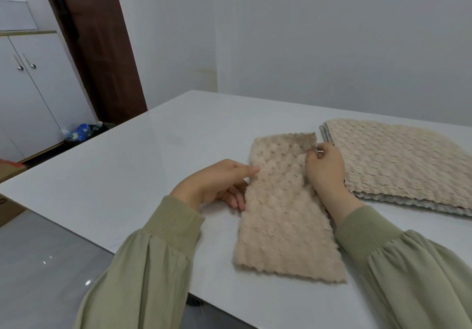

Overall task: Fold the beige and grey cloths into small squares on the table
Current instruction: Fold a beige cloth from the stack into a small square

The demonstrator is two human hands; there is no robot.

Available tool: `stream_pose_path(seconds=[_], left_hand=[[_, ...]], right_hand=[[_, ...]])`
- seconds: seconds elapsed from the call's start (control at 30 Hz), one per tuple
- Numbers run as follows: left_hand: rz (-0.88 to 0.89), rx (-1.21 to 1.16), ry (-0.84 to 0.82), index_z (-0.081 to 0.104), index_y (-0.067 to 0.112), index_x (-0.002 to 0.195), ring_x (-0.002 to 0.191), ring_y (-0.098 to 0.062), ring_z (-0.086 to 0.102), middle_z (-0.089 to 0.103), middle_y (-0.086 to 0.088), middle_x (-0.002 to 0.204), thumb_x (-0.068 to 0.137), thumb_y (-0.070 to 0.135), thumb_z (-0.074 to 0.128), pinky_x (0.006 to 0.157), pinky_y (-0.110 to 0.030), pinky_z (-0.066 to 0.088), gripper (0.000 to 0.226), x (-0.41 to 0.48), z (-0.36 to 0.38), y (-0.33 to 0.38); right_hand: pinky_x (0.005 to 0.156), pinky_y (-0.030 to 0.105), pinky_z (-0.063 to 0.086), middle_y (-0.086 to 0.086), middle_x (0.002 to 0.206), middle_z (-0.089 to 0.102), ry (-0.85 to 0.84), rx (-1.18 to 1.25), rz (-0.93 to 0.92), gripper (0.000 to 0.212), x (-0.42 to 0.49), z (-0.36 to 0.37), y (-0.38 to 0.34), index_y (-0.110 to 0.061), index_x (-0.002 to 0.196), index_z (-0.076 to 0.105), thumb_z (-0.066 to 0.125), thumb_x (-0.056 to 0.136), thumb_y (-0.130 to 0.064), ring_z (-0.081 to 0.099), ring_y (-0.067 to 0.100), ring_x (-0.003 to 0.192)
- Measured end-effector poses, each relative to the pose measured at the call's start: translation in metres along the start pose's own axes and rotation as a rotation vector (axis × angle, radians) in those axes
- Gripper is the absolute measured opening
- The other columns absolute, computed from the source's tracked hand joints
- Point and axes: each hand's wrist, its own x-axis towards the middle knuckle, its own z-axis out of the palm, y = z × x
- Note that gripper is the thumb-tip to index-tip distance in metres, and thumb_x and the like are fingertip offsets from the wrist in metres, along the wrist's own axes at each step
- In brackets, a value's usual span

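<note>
A beige bumpy cloth (pixel 283 216), folded into a long strip, lies on the white table (pixel 127 175) in front of me. My left hand (pixel 219 183) rests at the strip's left edge, thumb on top and fingers tucked under it. My right hand (pixel 325 168) pinches the strip's far right corner, which is lifted and turned back a little. To the right sits a flat stack of cloths (pixel 398 165), beige on top with grey layers showing at its edges.
The table's left edge drops to a glossy floor. A white cabinet (pixel 30 86) and a dark wooden door frame (pixel 97 47) stand at the left, with a cardboard box (pixel 7 208) and blue bottles (pixel 81 130) low down. A plain wall is behind the table.
</note>
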Motion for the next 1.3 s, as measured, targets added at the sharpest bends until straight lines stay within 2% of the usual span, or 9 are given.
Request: stream_pose_path(seconds=[0.1, 0.27, 0.5, 0.6, 0.7, 0.83, 0.93, 1.17, 1.3], left_hand=[[0.008, -0.043, 0.106, 0.065, 0.003, 0.097, 0.05, -0.017, 0.06, 0.064, -0.008, 0.065, 0.094, 0.04, 0.053, 0.046, -0.024, 0.051, 0.039, 0.002, 0.0, 0.001], [0.117, -0.228, 0.392, 0.052, 0.011, 0.127, 0.073, -0.018, 0.067, 0.068, -0.014, 0.098, 0.089, 0.03, 0.064, 0.067, -0.028, 0.055, 0.044, 0.011, -0.004, -0.005], [0.147, -0.431, 0.291, 0.028, 0.018, 0.145, 0.093, -0.021, 0.069, 0.066, -0.01, 0.112, 0.086, 0.02, 0.068, 0.082, -0.031, 0.054, 0.071, 0.015, -0.002, -0.008], [0.226, -0.02, 0.547, 0.026, 0.024, 0.147, 0.096, -0.016, 0.065, 0.062, -0.004, 0.118, 0.087, 0.013, 0.066, 0.084, -0.03, 0.052, 0.073, 0.02, 0.0, -0.011], [0.326, 0.332, 0.735, 0.027, 0.025, 0.146, 0.118, -0.016, 0.05, 0.045, 0.0, 0.137, 0.091, 0.017, 0.057, 0.102, -0.034, 0.041, 0.063, 0.023, 0.002, -0.017], [0.425, 0.53, 0.665, 0.063, 0.017, 0.114, 0.121, -0.012, 0.044, 0.056, 0.003, 0.124, 0.092, 0.015, 0.052, 0.096, -0.018, 0.03, 0.024, 0.02, 0.005, -0.02], [0.497, 0.625, 0.538, 0.069, 0.017, 0.104, 0.118, -0.009, 0.043, 0.061, 0.005, 0.117, 0.09, 0.014, 0.054, 0.098, -0.022, 0.034, 0.02, 0.009, 0.014, -0.023], [0.553, 0.77, 0.412, 0.066, 0.019, 0.117, 0.126, -0.009, 0.038, 0.057, 0.005, 0.131, 0.095, 0.027, 0.051, 0.108, -0.027, 0.028, 0.028, -0.024, 0.035, -0.027], [0.407, 0.924, 0.3, 0.043, 0.027, 0.14, 0.142, -0.011, 0.019, 0.031, 0.008, 0.152, 0.098, 0.044, 0.038, 0.117, -0.033, 0.014, 0.046, -0.033, 0.045, -0.036]], right_hand=[[0.05, 0.021, 0.035, 0.004, 0.087, 0.059, -0.075, 0.048, -0.004, 0.019, 0.0, 0.001, -0.001, -0.006, 0.11, 0.056, 0.044, 0.097, -0.012, 0.046, 0.01, 0.059], [0.036, 0.015, 0.027, -0.001, 0.062, 0.052, -0.175, 0.227, -0.013, 0.013, -0.002, 0.002, -0.007, -0.011, 0.096, 0.058, 0.046, 0.094, -0.007, 0.033, 0.002, 0.036], [0.053, 0.031, 0.034, 0.002, 0.064, 0.059, -0.278, 0.483, 0.1, 0.012, 0.007, 0.0, -0.021, -0.017, 0.102, 0.062, 0.053, 0.095, -0.017, 0.039, 0.023, 0.059], [0.052, 0.015, 0.041, -0.001, 0.076, 0.06, -0.168, 0.25, -0.012, 0.031, 0.002, -0.001, -0.018, -0.016, 0.127, 0.049, 0.05, 0.097, -0.019, 0.05, 0.014, 0.063], [0.085, 0.017, 0.038, 0.004, 0.123, 0.057, -0.149, -0.035, -0.143, 0.038, -0.008, -0.001, -0.005, -0.013, 0.134, 0.043, 0.048, 0.098, -0.02, 0.054, 0.015, 0.108], [0.082, 0.022, 0.036, 0.004, 0.109, 0.062, -0.137, -0.205, -0.247, 0.023, -0.013, -0.004, 0.0, -0.008, 0.112, 0.06, 0.047, 0.097, -0.019, 0.055, 0.017, 0.101], [0.069, 0.024, 0.032, 0.002, 0.093, 0.059, -0.221, -0.296, -0.256, 0.021, -0.027, -0.009, 0.001, -0.008, 0.099, 0.062, 0.044, 0.097, -0.019, 0.051, 0.016, 0.084], [0.074, 0.025, 0.035, 0.003, 0.102, 0.055, -0.309, -0.35, -0.247, 0.013, -0.042, -0.037, 0.009, -0.012, 0.095, 0.061, 0.051, 0.093, -0.02, 0.051, 0.015, 0.087], [0.066, 0.027, 0.032, 0.006, 0.088, 0.057, -0.342, -0.45, -0.258, 0.026, -0.056, -0.059, 0.012, -0.009, 0.071, 0.058, 0.056, 0.089, -0.027, 0.051, 0.018, 0.082]])
